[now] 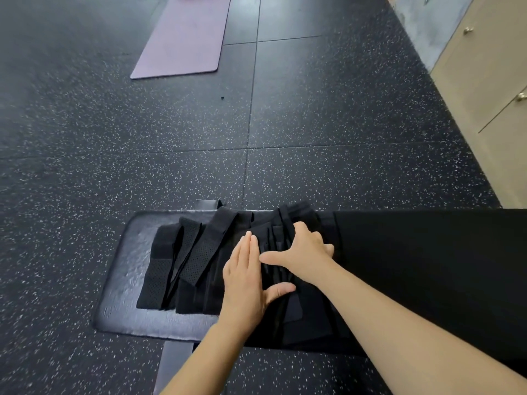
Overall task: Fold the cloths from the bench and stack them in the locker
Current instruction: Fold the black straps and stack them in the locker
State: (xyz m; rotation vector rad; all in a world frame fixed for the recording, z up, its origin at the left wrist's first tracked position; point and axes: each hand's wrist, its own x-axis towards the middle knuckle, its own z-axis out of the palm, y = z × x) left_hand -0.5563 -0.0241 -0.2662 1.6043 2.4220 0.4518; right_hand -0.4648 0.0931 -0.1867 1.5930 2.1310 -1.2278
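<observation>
A pile of black cloths [196, 260] lies across the black padded bench [125, 269]; some pieces are perforated strips. My left hand [245, 280] lies flat on the pile with straight fingers and the thumb spread to the right. My right hand [302, 252] rests just to its right, palm down, fingers bent over pleated black fabric [285, 223], thumb pointing left. A wide black cloth [427, 280] covers the bench's right part. The beige lockers [490, 89] stand at the right, doors closed.
A purple yoga mat [185, 38] lies on the dark speckled rubber floor [114, 138] at the far left. Small metal knobs [522, 96] stick out from the locker doors. A bench foot [176, 363] shows under the near edge.
</observation>
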